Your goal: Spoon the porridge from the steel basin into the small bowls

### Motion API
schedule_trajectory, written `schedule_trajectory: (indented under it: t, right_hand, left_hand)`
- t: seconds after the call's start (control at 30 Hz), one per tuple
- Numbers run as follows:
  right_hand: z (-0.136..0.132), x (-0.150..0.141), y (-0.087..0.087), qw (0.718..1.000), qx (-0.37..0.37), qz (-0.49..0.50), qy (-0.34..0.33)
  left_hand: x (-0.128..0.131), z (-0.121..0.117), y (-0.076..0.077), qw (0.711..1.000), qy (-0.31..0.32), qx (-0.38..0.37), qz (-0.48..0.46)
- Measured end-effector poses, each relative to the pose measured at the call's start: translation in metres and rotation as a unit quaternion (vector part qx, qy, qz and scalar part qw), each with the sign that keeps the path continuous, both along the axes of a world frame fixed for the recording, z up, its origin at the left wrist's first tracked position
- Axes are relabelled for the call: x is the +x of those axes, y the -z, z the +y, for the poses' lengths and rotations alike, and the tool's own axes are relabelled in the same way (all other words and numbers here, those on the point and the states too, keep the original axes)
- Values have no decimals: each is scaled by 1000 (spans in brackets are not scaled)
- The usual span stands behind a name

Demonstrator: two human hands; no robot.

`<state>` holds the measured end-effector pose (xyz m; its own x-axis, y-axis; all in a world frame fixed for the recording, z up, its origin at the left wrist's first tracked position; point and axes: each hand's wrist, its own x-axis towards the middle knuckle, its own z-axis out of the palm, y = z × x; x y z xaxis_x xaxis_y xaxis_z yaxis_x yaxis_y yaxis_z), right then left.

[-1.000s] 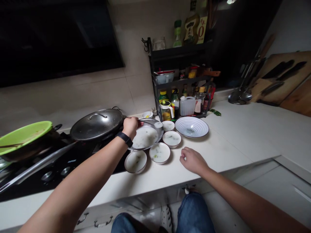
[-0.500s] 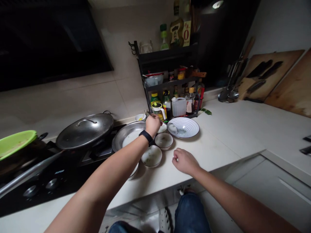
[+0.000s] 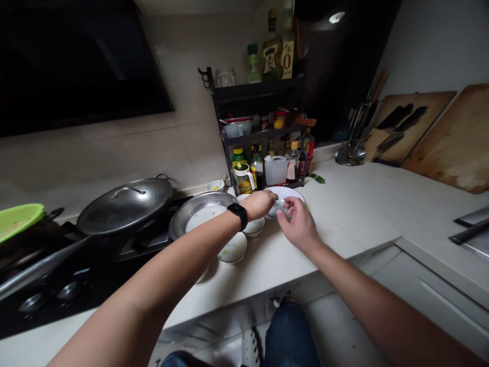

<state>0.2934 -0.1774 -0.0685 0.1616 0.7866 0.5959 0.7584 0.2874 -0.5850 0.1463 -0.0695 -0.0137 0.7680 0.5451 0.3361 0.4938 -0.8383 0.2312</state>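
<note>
My left hand (image 3: 260, 204), with a dark watch on the wrist, reaches across the small bowls to the patterned dish (image 3: 290, 191). Its fingers are pinched together; whatever they hold is too small to make out. Close beside those fingertips, at the dish's near edge, is my right hand (image 3: 301, 227), thumb and curled fingers apart, nothing visible in it. Something pale and translucent lies in the dish, partly covered by my hands. Below my left forearm stand a bowl (image 3: 235, 248) with bits of green and another bowl (image 3: 255, 227), both partly hidden.
A metal basin (image 3: 179, 216) with white contents sits left of the bowls. On the stove are a lidded wok (image 3: 126, 209) and a green basket (image 3: 23, 219). Behind stands a rack (image 3: 252, 137) of bottles. A knife block (image 3: 376, 145) and cutting boards (image 3: 446, 148) are at the right.
My left hand has moved right, from above the small bowls beside the basin to the patterned dish. My right hand has risen from the counter to meet it, its fingers loosening from a curl.
</note>
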Motion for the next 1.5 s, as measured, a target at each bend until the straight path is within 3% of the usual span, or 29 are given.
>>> schedule_trajectory:
  t: [0.1, 0.17, 0.33, 0.57, 0.7, 0.87, 1.0, 1.13, 1.17, 1.23, 1.33, 1.4, 1.5]
  right_hand:
    - [13, 13, -44, 993, 0, -103, -54]
    - [20, 20, -60, 983, -16, -166, -77]
    - [33, 30, -64, 964, -68, -248, -62]
    - [49, 33, -64, 938, -136, -311, -65]
    - [56, 43, -65, 922, -122, -362, -69]
    - [55, 51, -71, 916, -13, -390, -99]
    - [50, 30, -79, 932, 88, -331, -115]
    - [46, -17, -84, 951, 129, -232, -156]
    - [46, -30, -84, 954, 127, -212, -168]
    - [48, -54, -79, 958, 109, -185, -192]
    - [54, -82, -65, 953, 69, -191, -225]
    - [60, -93, -53, 946, 46, -209, -242]
    - [67, -99, -36, 946, 22, -211, -246]
  left_hand:
    - [13, 2, -7, 999, 12, -6, 37]
    - [20, 3, -11, 999, -10, -13, 36]
    - [34, 7, -12, 997, -65, -23, 35]
    - [31, 0, -14, 997, -71, -27, -3]
    - [-18, -21, -16, 987, -100, -15, -122]
    - [-124, -66, -4, 948, -167, 30, -270]
    - [-210, -93, 27, 865, -311, 56, -390]
    - [-275, -103, 69, 789, -464, -6, -403]
    - [-286, -104, 79, 790, -492, -26, -365]
    - [-301, -107, 99, 821, -515, -63, -237]
    - [-308, -109, 121, 876, -475, -58, -60]
    - [-308, -109, 129, 892, -449, -45, 11]
    - [-306, -108, 133, 897, -438, -35, 45]
